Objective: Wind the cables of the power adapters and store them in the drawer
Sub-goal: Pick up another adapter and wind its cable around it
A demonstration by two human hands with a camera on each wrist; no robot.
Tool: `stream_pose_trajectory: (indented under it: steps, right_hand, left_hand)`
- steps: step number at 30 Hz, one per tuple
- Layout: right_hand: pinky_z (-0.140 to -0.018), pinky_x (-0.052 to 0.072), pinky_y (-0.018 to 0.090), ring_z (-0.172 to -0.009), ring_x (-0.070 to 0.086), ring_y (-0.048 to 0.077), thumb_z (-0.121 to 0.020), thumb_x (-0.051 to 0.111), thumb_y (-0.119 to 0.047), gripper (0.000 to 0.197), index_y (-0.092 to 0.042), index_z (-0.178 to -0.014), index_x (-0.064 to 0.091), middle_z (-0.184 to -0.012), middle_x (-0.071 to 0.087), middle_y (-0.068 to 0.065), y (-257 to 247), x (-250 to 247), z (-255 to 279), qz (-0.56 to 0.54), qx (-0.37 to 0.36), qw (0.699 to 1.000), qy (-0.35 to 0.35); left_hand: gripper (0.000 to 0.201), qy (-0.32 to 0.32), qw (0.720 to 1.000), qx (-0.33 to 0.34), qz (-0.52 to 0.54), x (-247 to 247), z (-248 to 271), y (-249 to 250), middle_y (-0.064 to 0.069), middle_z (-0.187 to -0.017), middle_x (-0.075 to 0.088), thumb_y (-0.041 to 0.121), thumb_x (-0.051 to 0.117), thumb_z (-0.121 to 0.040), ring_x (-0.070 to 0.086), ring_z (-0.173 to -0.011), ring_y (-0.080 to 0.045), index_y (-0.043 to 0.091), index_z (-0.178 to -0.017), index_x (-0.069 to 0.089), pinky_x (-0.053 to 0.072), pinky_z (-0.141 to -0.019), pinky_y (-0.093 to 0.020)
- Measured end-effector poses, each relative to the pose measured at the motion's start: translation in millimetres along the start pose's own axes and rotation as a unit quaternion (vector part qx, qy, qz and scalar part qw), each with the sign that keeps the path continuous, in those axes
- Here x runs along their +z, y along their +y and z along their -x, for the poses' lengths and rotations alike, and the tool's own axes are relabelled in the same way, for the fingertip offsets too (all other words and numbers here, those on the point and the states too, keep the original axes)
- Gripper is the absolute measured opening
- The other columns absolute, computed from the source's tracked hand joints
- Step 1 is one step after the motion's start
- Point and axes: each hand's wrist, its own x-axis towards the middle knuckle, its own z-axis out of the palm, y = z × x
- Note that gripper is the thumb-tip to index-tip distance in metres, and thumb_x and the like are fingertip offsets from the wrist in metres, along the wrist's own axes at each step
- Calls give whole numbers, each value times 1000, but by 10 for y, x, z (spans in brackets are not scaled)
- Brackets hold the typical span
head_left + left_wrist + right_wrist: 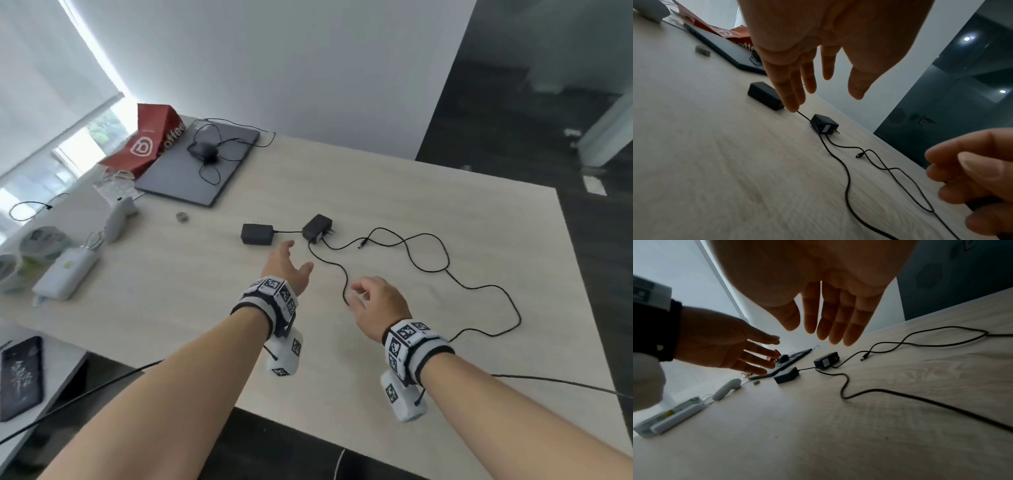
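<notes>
Hands hover above a table (394, 377): the left hand (286, 265) and right hand (373, 305), both loosely spread and holding nothing, approach two power adapters (257, 234) (317, 228). Their cables (428, 270) sprawl unwound across the table; winding and stowing all appear to remain, and no drawer is visible.

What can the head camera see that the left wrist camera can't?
Only the head view shows the white power bank, the white controller, the dark phone, and the cable's full loop toward the table's right edge. Only the left wrist view shows the left hand from the palm side, fingers straight. Both show the two black adapters, the laptop and the red bag.
</notes>
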Motion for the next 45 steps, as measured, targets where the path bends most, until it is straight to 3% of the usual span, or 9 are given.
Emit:
stream_pose_trajectory:
  steps: [5, 14, 26, 29, 32, 37, 39, 42, 45]
  right_hand:
    - [-90, 48, 32, -103, 58, 15, -89, 55, -30, 24, -24, -111, 63, -113, 61, -5, 228, -60, -275, 13, -2, 999, -30]
    - [-90, 46, 27, -107, 56, 11, -91, 55, -33, 26, -25, -115, 61, -114, 59, -9, 427, -61, -429, 11, 17, 999, -36]
    - [-92, 46, 29, -110, 55, 13, -92, 53, -34, 28, -23, -117, 60, -115, 58, -7, 271, -77, -742, 26, 52, 998, -16]
    - [-93, 46, 29, -111, 54, 12, -92, 53, -35, 30, -23, -119, 59, -117, 58, -7, 210, -104, -792, 25, 55, 998, -7]
    - [-95, 44, 28, -115, 51, 12, -89, 58, -38, 37, -24, -123, 55, -125, 53, -7, 161, -153, -834, 11, 57, 998, 35]
    - [-110, 34, 31, -131, 36, 9, -76, 71, -49, 72, -27, -137, 39, -142, 38, -10, -91, -332, -832, -47, 37, 996, 69]
    - [-104, 39, 30, -117, 45, 5, -78, 71, -47, 62, -31, -132, 43, -128, 47, -15, -238, -435, -740, -87, 48, 994, 32]
    - [-88, 51, 36, -89, 63, 11, -86, 65, -37, 12, -31, -94, 58, -94, 67, -8, -418, -583, -504, -168, 32, 985, -2]
    - [-64, 53, 35, -53, 58, 13, -91, 59, -31, 20, -24, -72, 54, -59, 58, -5, -516, -693, -191, -243, 7, 970, -10]
  left_hand:
    - [65, -1, 998, 9, -68, 206, -354, 197, -7, -146, 35, 34, 61, -89, 45, -128, -24, 22, -144, 30, 39, -103, -37]
    - [80, -30, 986, -20, -161, 377, -1002, 408, -11, -146, 32, 34, 64, -86, 43, -129, -30, 18, -149, 19, 39, -103, -39]
    - [50, -67, 969, 20, -238, 566, -1642, 312, -14, -121, 50, 36, 61, -85, 49, -110, -36, 10, -124, 46, 40, -92, -41]
    - [44, -80, 982, 36, -165, 514, -1632, 333, -9, -115, 56, 34, 62, -83, 54, -105, -32, 15, -121, 53, 44, -87, -37]
    - [44, -90, 995, 49, 2, 427, -1479, 466, -3, -100, 63, 32, 70, -79, 62, -88, -24, 17, -115, 51, 48, -77, -31]
    - [45, -187, 931, 21, 313, 85, -964, 906, -13, -93, 63, 9, 71, -83, 66, -60, -23, 10, -118, 43, 58, -60, -36]
    - [40, -207, 906, 36, 367, -87, -702, 1057, -11, -88, 59, 8, 68, -85, 66, -58, -22, 7, -118, 46, 56, -57, -32]
    - [19, -226, 873, 46, 429, -321, -283, 1218, -9, -81, 50, 12, 58, -93, 63, -57, -17, 3, -107, 49, 54, -55, -25]
    - [19, -231, 829, 34, 508, -549, 104, 1278, -10, -83, 48, 17, 44, -100, 56, -63, -23, 2, -111, 49, 52, -55, -26]
